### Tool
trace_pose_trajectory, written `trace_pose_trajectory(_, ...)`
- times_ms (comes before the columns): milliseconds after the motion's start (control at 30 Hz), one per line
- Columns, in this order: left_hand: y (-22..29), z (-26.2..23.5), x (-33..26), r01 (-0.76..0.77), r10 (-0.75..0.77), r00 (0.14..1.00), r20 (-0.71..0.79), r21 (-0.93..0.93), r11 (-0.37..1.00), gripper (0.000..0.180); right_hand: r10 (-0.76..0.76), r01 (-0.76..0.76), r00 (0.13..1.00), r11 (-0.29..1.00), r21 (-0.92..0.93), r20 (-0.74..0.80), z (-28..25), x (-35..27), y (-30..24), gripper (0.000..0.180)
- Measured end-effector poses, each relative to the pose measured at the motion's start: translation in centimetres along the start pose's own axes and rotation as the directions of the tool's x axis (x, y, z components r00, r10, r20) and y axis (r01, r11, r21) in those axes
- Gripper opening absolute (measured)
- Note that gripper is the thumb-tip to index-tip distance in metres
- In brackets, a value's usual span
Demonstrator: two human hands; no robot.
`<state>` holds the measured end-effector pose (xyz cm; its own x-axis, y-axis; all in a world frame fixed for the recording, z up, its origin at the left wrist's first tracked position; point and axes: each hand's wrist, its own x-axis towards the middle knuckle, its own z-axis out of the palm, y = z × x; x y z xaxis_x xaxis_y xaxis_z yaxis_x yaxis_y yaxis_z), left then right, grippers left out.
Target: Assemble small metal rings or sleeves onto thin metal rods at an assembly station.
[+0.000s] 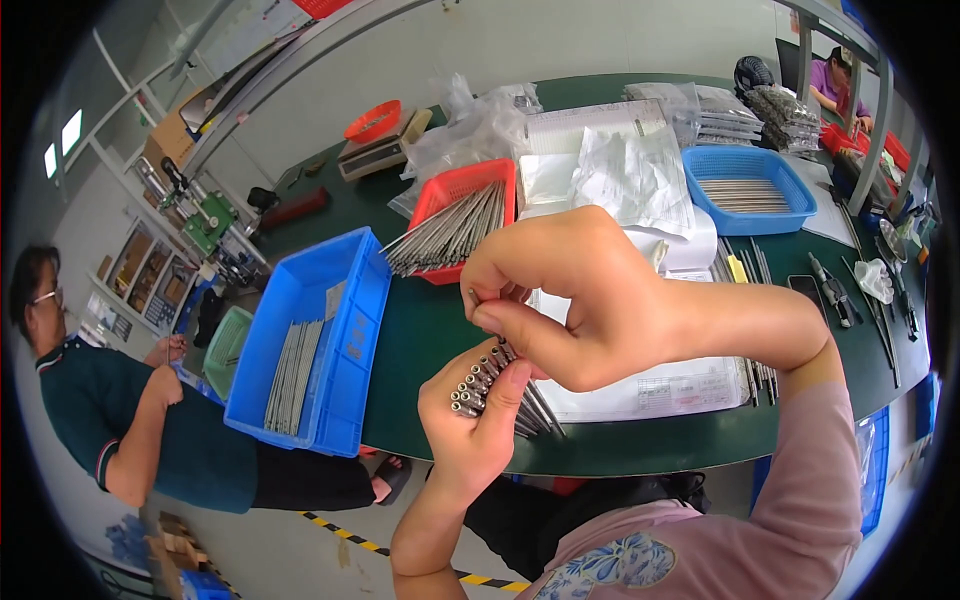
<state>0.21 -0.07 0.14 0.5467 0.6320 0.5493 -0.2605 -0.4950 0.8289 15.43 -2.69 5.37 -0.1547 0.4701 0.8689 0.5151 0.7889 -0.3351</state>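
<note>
My left hand [462, 432] is closed round a bundle of slim metal rods [476, 382], whose hollow, sleeve-like ends stick up past the thumb. The rods' thin shafts slant down to the right below the fingers. Just above the bundle, my right hand [590, 300] is bent over with thumb and fingers pinched together. A small metal tip shows between them; the rest of that piece is hidden by the fingers. Under both hands lies white printed paper [640, 385] on the green table [420, 440].
A red basket [515, 185] of loose rods and a blue bin [372, 290] with more rods stand left. At back right, a blue basket [705, 215] holds rods. Tools [832, 290] lie right. A person [130, 420] works at left; another [828, 80] sits far right.
</note>
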Motion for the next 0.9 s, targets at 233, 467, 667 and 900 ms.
trace_pose_trajectory(233, -0.3, -0.3, -0.3, -0.002, 0.002, 1.0, -0.009, 0.026, 1.0, 0.015, -0.054, 0.054, 0.999, 0.998, -0.011, -0.002, 0.0, -0.4, -0.3, 0.01)
trace_pose_trajectory(467, -0.1, -0.1, -0.6, -0.034, 0.036, 0.999, -0.017, 0.104, 0.994, 0.014, -0.04, 0.039, 0.999, 0.999, 0.029, 0.012, -0.3, -0.4, -0.3, 0.01)
trace_pose_trajectory(667, -0.1, 0.1, -0.1, -0.054, 0.052, 0.998, 0.035, 0.075, 0.996, 0.011, 0.095, -0.055, 0.968, 0.984, 0.172, -0.232, -2.5, 1.3, -2.8, 0.008)
trace_pose_trajectory(900, -0.5, 0.1, 0.1, -0.021, 0.021, 0.999, 0.031, 0.0, 1.0, 0.016, 0.245, -0.27, 0.962, 0.924, 0.271, 0.121, -1.7, -0.7, -0.4, 0.003)
